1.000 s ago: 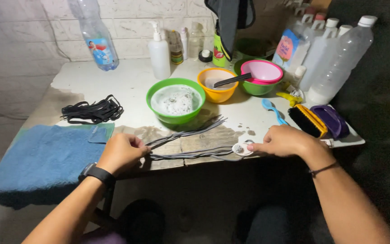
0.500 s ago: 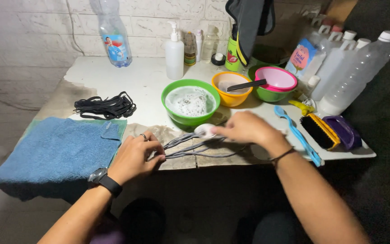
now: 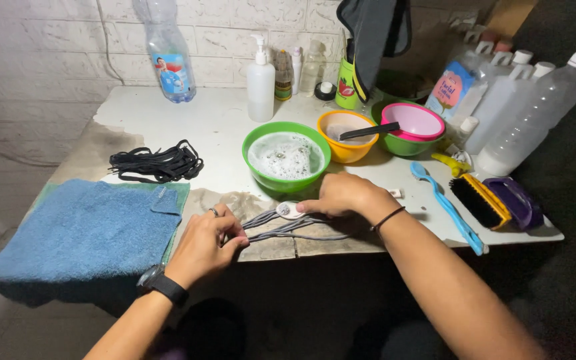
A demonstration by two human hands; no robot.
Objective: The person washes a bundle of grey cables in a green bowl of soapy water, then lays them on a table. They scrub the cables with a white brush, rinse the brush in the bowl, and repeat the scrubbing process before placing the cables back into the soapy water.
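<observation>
My left hand [image 3: 208, 241], with a ring and a black wristwatch, pinches one end of a bunch of grey shoelaces [image 3: 288, 228] at the table's front edge. My right hand [image 3: 343, 195] presses a small white round piece [image 3: 290, 211] down on the laces a short way to the right. The laces lie stretched across the worn front of the white table [image 3: 215, 120]. Just behind my hands stands a green bowl [image 3: 287, 158] of soapy water.
A blue towel [image 3: 81, 233] lies at the left, with black laces [image 3: 157, 163] behind it. Orange bowl [image 3: 347, 135], pink and green bowls [image 3: 411, 127], a blue toothbrush [image 3: 447, 207] and scrub brushes [image 3: 495, 201] sit at the right. Plastic bottles [image 3: 527, 115] and a pump bottle [image 3: 261, 79] line the back.
My right hand has slid leftward along the grey laces with the white piece, from the right part of the table to just in front of the green bowl. My left hand keeps its hold.
</observation>
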